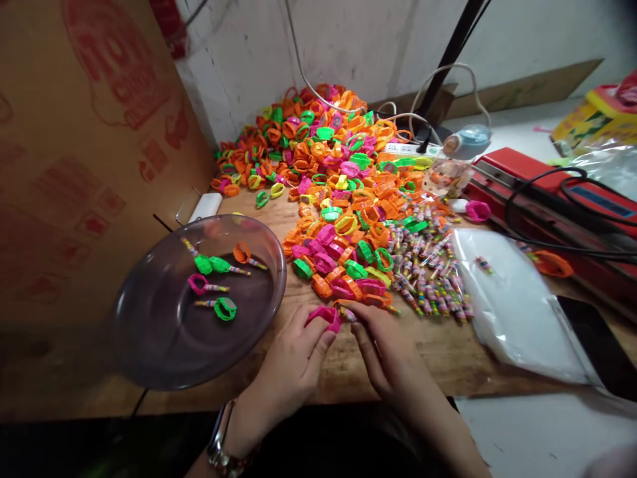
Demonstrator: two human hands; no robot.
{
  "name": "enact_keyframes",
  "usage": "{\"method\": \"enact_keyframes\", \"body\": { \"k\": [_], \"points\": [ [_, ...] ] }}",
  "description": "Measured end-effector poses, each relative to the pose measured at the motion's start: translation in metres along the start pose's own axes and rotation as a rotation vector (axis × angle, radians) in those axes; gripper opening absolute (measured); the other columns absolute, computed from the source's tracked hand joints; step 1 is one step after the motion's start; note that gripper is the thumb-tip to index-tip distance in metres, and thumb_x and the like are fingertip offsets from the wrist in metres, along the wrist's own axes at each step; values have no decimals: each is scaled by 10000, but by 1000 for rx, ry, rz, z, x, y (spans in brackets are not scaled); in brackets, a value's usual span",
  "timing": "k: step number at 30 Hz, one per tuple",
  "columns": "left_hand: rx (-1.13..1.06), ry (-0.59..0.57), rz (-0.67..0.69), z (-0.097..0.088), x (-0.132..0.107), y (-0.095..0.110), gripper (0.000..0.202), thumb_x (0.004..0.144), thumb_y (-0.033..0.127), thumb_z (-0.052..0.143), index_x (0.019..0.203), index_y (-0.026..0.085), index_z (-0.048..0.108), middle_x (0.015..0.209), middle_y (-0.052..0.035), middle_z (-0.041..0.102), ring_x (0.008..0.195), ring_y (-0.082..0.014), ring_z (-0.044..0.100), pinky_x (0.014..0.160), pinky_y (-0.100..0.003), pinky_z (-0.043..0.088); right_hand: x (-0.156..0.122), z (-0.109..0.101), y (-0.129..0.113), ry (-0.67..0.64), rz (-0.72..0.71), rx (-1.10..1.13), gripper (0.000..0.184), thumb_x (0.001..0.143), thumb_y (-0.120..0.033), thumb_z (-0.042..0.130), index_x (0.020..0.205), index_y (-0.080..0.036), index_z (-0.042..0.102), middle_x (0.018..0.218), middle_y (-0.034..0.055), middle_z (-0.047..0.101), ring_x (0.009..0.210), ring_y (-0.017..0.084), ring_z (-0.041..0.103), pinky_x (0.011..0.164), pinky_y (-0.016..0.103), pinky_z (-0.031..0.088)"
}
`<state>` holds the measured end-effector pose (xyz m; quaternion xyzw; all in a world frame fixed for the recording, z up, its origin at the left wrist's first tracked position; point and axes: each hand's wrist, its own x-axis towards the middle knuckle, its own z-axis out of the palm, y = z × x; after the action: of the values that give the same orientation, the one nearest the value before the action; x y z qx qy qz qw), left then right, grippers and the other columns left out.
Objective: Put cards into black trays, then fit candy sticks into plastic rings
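Both hands' fingers (pixel 323 342) on pink ring (pixel 326 317), candy stick (pixel 348 314) rightward.

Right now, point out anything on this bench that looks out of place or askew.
One orange ring lies alone by the red machine, apart from the main pile. A stray candy stick sits on the plastic bags. Nothing looks damaged.

A bowl (pixel 164 332) sits left on the surface (pixel 438 352); the ring heap (pixel 328 159) lies behind, plastic bags (pixel 512 312) right, candy sticks (pixel 432 279) between.

Home wkshop: toy-ring heap (pixel 328 166), heat sealer (pixel 537 179).
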<state>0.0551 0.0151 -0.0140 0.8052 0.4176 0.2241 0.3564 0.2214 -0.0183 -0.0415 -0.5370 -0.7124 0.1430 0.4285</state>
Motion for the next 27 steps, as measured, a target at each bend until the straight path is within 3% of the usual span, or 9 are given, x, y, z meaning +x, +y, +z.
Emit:
{"method": "enact_keyframes", "body": {
  "k": [7,14,20,27],
  "points": [
    [258,-24,32,-4,-4,-3,299,988,284,352,961,166,626,1016,-93,602,947,-206,560,851,-363,493,-10,7,-1,-10,-112,-247,316,946,-110,365,1223,-124,516,975,130,646,894,237,591,797,401,500],
    [315,-42,25,-9,-3,2,309,986,296,345,916,165,616,985,-86,603,907,-203,572,818,-350,496,-8,4,-4,33,-193,-405,416,935,-80,370,1342,-105,454,1007,139,641,906,245,558,815,405,467],
    [198,-80,-9,-8,-4,2,290,982,272,349,859,177,594,942,-61,600,878,-181,570,798,-306,472,-6,3,-6,12,-293,-541,279,952,-229,488,1162,-62,566,884,119,649,800,233,516,732,369,415],
    [8,-188,-122,-9,-5,-2,355,960,241,382,621,181,471,637,28,487,614,-117,475,587,-248,347,-9,0,-4,-24,-482,-517,190,965,-156,436,947,-116,620,688,34,594,663,188,447,661,328,338]
  ]
}}
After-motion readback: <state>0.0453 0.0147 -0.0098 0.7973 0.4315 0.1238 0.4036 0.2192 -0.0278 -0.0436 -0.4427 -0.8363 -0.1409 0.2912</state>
